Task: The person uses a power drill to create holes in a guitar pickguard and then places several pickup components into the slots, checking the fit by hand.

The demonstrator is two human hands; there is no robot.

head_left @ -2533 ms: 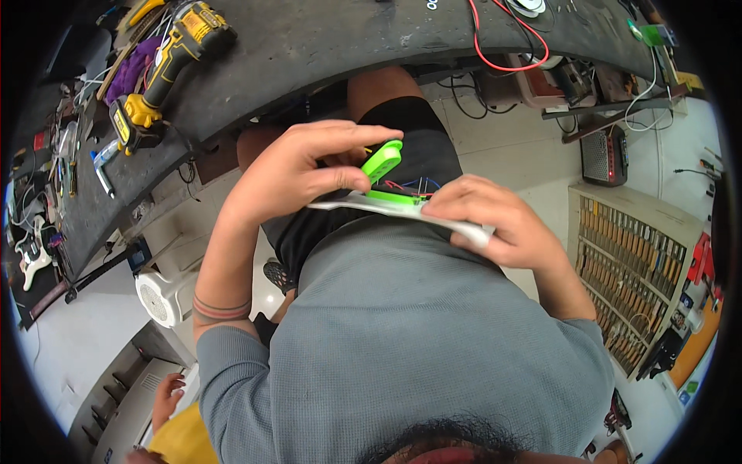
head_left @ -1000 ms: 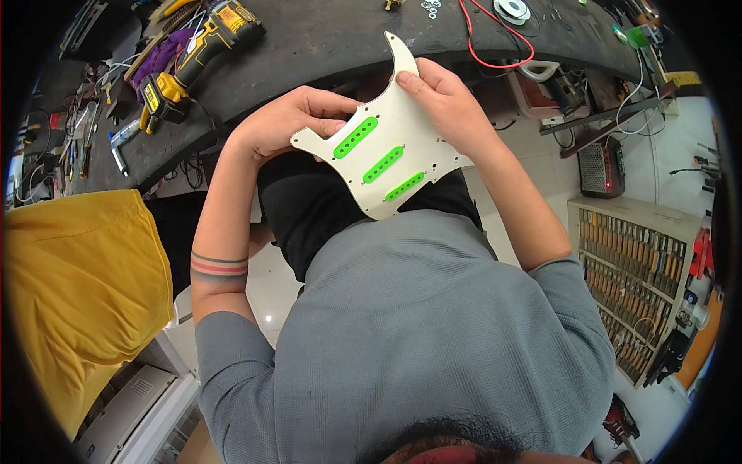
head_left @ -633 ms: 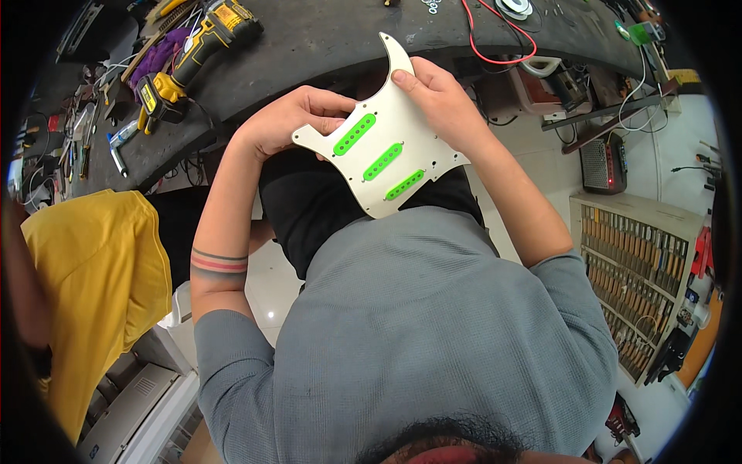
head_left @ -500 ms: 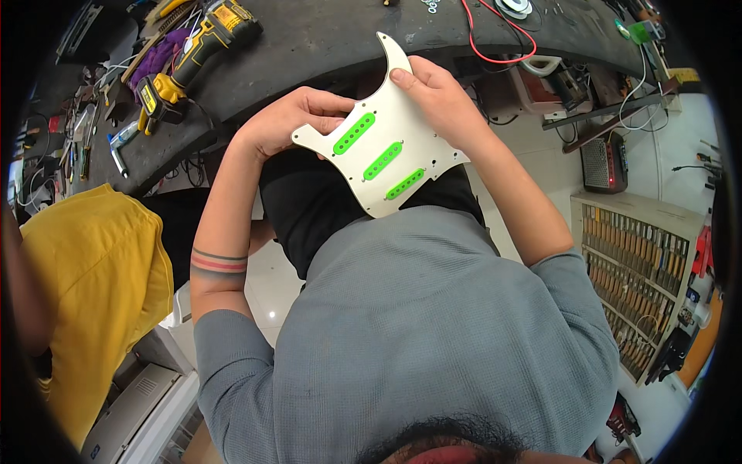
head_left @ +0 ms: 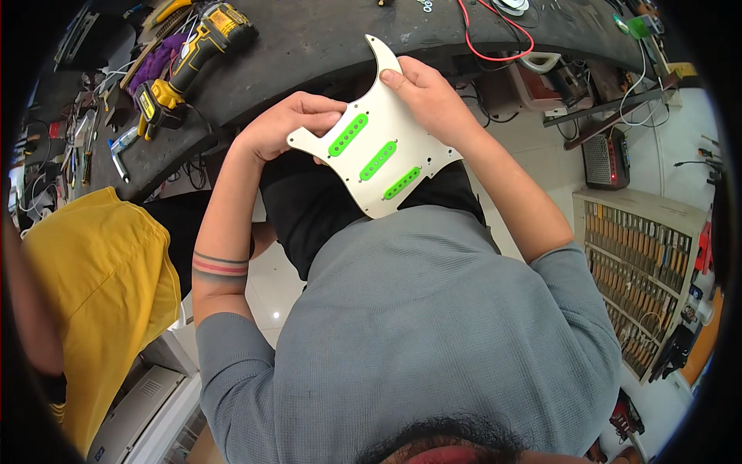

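Note:
A white guitar pickguard [head_left: 393, 124] is held over my lap, its face turned up and its long horn pointing toward the workbench. Three bright green pickups sit slantwise in it: an upper one [head_left: 348, 135], a middle one [head_left: 379, 160] and a lower one [head_left: 402, 183]. My left hand [head_left: 297, 122] grips the upper left edge, thumb near the upper pickup and the other fingers mostly hidden beneath. On the right edge, below the horn, my right hand [head_left: 425, 97] is closed with its thumb on top; its remaining fingers are largely out of sight.
Beyond the pickguard runs a dark workbench [head_left: 325, 46] with a yellow-black cordless drill [head_left: 197, 66] and a red cable [head_left: 495, 54]. A person in a yellow shirt [head_left: 116, 263] is close on my left. A rack of wooden-handled tools [head_left: 634, 271] stands right, below a speaker-like box [head_left: 605, 160].
The pickguard has shifted slightly left together with both hands, which keep their grip. The person in yellow has moved a little to the right.

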